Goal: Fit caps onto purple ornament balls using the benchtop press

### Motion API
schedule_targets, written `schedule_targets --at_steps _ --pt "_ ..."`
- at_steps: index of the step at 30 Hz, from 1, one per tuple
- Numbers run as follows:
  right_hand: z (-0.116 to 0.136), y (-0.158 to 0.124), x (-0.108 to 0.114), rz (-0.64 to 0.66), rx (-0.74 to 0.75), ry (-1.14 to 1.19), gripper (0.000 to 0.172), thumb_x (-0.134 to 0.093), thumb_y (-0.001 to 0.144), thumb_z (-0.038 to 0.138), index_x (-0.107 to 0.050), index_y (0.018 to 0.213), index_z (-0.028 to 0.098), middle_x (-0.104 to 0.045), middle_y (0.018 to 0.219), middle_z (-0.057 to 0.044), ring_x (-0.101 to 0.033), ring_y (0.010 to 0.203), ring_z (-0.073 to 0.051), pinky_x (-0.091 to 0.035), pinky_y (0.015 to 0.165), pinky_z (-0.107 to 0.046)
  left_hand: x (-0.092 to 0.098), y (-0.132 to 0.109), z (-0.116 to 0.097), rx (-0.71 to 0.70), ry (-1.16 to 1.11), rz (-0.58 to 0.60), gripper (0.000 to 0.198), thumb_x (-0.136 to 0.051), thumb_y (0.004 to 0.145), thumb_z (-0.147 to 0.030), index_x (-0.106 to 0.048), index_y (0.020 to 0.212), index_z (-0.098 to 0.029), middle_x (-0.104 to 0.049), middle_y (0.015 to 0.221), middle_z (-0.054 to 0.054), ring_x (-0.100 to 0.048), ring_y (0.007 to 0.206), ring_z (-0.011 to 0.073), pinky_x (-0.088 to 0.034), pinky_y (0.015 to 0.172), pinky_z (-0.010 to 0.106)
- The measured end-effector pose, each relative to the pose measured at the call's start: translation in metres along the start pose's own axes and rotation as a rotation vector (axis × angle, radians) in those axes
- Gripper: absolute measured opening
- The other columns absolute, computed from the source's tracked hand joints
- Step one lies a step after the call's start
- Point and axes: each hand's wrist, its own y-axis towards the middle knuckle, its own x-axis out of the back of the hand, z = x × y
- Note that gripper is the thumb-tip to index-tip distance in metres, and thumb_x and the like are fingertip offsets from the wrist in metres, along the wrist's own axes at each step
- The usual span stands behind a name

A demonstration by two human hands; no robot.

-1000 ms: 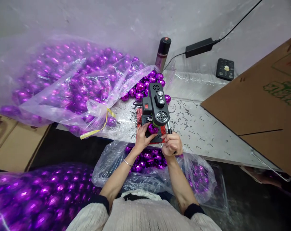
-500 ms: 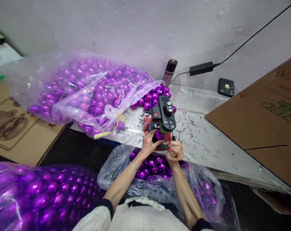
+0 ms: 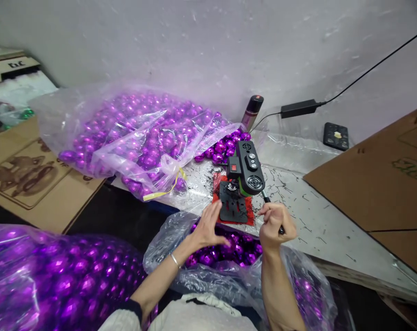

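A small black machine with a red switch stands on a red mat on the table, and its black base plate is bare. My left hand hovers just in front of the plate with fingers spread and nothing in it, above an open clear bag of purple balls in my lap. My right hand is closed round the machine's black lever handle, to the right of the plate.
A large tied bag of purple balls lies on the table's left, with another bag at lower left. By the wall are a spray can, a power adapter and a black device. Cardboard sheet at right; metal bits litter the table.
My left hand has drawn back from the machine's base and opened; the purple ball is no longer under the machine. My right hand has swung the lever handle out to the right.
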Motion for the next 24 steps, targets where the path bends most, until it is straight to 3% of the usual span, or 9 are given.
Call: schedule_targets --at_steps 2,5,8,10,13,16,20,24 --pt "-0.003 -0.005 0.001 0.006 0.005 -0.005 0.044 -0.055 0.104 0.023 -0.05 0.06 0.021 -0.053 0.056 0.004 -0.059 0.054 -0.012 -0.041 0.053 -0.028 0.02 0.045 0.021 0.195 0.002 -0.138 0.091 -0.059 0.096 -0.074 -0.036 0.166 -0.02 -0.045 0.169 0.023 -0.041 0.16 0.0381 -0.035 0.132 0.061" --pt "-0.002 -0.007 0.002 0.009 0.001 -0.006 0.043 -0.054 0.104 0.022 -0.051 0.061 0.022 -0.054 0.057 0.003 -0.059 0.054 -0.013 -0.041 0.053 -0.029 0.051 0.132 0.055 0.557 0.026 -0.415 0.063 -0.061 0.102 -0.045 -0.049 0.156 -0.015 -0.048 0.166 0.025 -0.04 0.161 0.0379 -0.031 0.133 0.058" --pt "0.001 -0.006 0.002 0.018 -0.007 -0.012 0.043 -0.053 0.104 0.021 -0.052 0.061 0.022 -0.054 0.056 0.003 -0.058 0.054 -0.014 -0.04 0.053 -0.031 0.073 0.197 0.075 0.751 0.114 -0.374 0.058 -0.07 0.094 -0.026 -0.054 0.146 -0.006 -0.052 0.16 0.032 -0.045 0.157 0.041 -0.033 0.129 0.054" --pt "0.001 -0.007 0.002 0.023 -0.014 -0.017 0.042 -0.053 0.104 0.02 -0.052 0.062 0.022 -0.056 0.058 0.003 -0.058 0.054 -0.014 -0.041 0.053 -0.031 0.081 0.216 0.078 0.799 0.136 -0.33 0.051 -0.073 0.093 -0.025 -0.059 0.138 -0.007 -0.06 0.152 0.032 -0.052 0.151 0.0417 -0.037 0.126 0.053" --pt "0.001 -0.008 0.003 0.043 -0.007 -0.014 0.04 -0.053 0.103 0.019 -0.053 0.063 0.022 -0.059 0.061 0.002 -0.06 0.056 -0.013 -0.042 0.055 -0.03 0.084 0.219 0.073 0.836 0.061 -0.359 0.044 -0.078 0.089 -0.026 -0.063 0.128 -0.011 -0.067 0.144 0.027 -0.058 0.143 0.0396 -0.042 0.12 0.048" --pt "-0.001 -0.009 0.003 0.039 0.003 -0.02 0.04 -0.053 0.103 0.019 -0.053 0.063 0.022 -0.06 0.061 0.002 -0.06 0.057 -0.014 -0.042 0.056 -0.031 0.077 0.202 0.063 0.895 -0.196 -0.401 0.037 -0.08 0.089 -0.028 -0.065 0.12 -0.013 -0.076 0.126 0.019 -0.07 0.125 0.032 -0.053 0.108 0.041" --pt "0.002 -0.008 -0.001 -0.007 -0.02 -0.038 0.043 -0.053 0.104 0.023 -0.051 0.062 0.023 -0.055 0.056 0.003 -0.059 0.055 -0.014 -0.04 0.055 -0.032 0.053 0.156 0.04 0.932 -0.532 -0.345 0.03 -0.075 0.094 -0.037 -0.066 0.113 -0.014 -0.081 0.1 0.011 -0.079 0.091 0.0225 -0.062 0.086 0.035" --pt "0.009 0.002 -0.006 -0.031 -0.082 -0.049 0.044 -0.051 0.106 0.029 -0.051 0.063 0.023 -0.057 0.058 0.002 -0.058 0.055 -0.014 -0.041 0.054 -0.032 0.022 0.103 0.013 0.83 -0.727 -0.323 0.045 -0.084 0.087 -0.039 -0.062 0.119 -0.018 -0.083 0.108 0.01 -0.081 0.101 0.0231 -0.062 0.097 0.039"
